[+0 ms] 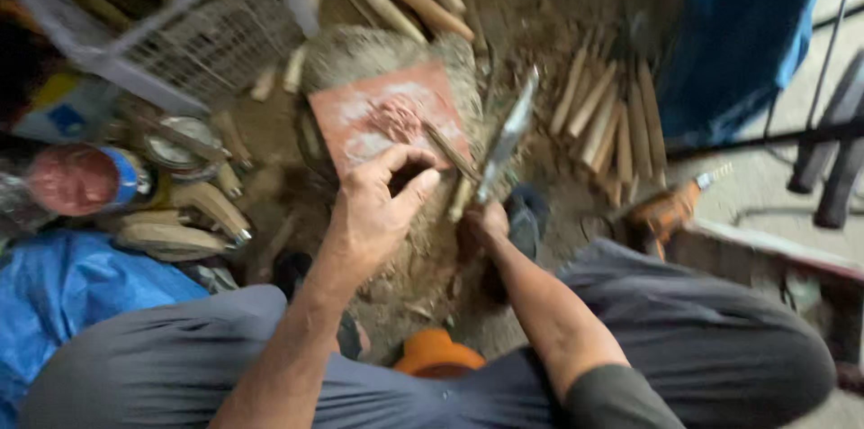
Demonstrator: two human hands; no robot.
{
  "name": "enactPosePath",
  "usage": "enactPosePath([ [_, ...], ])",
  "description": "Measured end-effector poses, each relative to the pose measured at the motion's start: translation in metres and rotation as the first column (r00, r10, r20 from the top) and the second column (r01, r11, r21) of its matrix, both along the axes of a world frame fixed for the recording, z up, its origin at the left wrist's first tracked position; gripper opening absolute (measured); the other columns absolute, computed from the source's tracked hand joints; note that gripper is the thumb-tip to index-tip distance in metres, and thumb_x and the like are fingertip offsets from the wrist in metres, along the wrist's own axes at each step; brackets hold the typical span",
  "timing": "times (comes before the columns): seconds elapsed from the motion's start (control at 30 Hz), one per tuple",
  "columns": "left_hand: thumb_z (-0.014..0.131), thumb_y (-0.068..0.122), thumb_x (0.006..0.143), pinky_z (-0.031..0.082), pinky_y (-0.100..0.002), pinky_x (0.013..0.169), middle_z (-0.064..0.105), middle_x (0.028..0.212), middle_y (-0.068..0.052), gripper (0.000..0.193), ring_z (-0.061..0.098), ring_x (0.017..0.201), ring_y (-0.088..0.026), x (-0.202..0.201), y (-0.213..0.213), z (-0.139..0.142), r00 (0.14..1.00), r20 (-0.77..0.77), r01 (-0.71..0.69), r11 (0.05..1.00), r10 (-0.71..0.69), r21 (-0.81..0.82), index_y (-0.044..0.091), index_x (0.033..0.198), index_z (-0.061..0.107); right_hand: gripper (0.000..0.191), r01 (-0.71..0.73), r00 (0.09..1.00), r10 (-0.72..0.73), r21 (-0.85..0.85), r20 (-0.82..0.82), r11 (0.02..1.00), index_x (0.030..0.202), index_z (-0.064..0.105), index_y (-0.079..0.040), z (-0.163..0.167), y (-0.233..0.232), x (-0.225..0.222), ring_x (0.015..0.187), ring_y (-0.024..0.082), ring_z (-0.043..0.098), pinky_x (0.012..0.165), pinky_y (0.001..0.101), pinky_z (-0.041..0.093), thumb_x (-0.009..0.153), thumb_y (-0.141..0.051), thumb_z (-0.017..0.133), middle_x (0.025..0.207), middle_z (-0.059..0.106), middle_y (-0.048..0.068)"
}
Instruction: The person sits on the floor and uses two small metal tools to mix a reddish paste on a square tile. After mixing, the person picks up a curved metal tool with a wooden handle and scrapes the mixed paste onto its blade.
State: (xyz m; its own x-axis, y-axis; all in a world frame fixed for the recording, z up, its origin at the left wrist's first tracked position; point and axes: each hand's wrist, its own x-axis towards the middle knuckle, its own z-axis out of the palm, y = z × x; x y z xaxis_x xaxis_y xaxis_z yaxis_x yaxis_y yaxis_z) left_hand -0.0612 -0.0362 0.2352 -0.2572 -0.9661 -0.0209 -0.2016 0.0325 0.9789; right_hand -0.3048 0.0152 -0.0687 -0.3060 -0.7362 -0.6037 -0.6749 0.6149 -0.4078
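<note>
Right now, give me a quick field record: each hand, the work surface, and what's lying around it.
left hand: fingers curled at the near edge of a reddish slab
right hand: gripping a long blade, tip pointing away
work surface: slab lies on a round stump
right of stump: row of cut wooden sticks, orange power tool
left of stump: wire basket, red-lidded tin

I sit low over a dirt floor (531, 6) littered with wood shavings. A white wire basket (207, 33) tilts at my upper left, above a blue tarp (63, 294). More blue sheeting (738, 33) hangs at my upper right, beside pale concrete (765, 186). Cut wooden sticks (612, 114) lie in a row on the dirt.
</note>
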Motion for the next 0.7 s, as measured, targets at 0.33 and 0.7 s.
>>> enactPosePath([
  [0.33, 0.069, 0.012, 0.105, 0.059, -0.024, 0.078, 0.073, 0.097, -0.002, 0.011, 0.068, 0.085, -0.01, 0.067, -0.001, 0.05, 0.947, -0.272, -0.208, 0.973, 0.173, -0.104, 0.005, 0.114, 0.071, 0.023, 0.692, 0.722, -0.522, -0.464, 0.454, 0.553, 0.099, 0.056, -0.003, 0.057, -0.045, -0.012, 0.056, 0.016, 0.05, 0.049, 0.036, 0.043, 0.086, -0.014, 0.071, 0.07, 0.055, 0.003],
  [0.7, 0.067, 0.008, 0.104, 0.055, -0.023, 0.074, 0.07, 0.093, -0.001, 0.011, 0.064, 0.08, -0.006, 0.06, -0.003, 0.028, 0.873, -0.465, -0.14, 0.989, 0.149, 0.055, 0.001, 0.112, 0.069, 0.036, 0.498, 0.843, -0.537, -0.442, 0.043, 0.746, 0.112, 0.064, -0.009, 0.052, -0.003, 0.051, 0.083, 0.033, 0.069, 0.078, 0.045, 0.053, 0.085, -0.027, 0.077, 0.097, 0.074, 0.014],
])
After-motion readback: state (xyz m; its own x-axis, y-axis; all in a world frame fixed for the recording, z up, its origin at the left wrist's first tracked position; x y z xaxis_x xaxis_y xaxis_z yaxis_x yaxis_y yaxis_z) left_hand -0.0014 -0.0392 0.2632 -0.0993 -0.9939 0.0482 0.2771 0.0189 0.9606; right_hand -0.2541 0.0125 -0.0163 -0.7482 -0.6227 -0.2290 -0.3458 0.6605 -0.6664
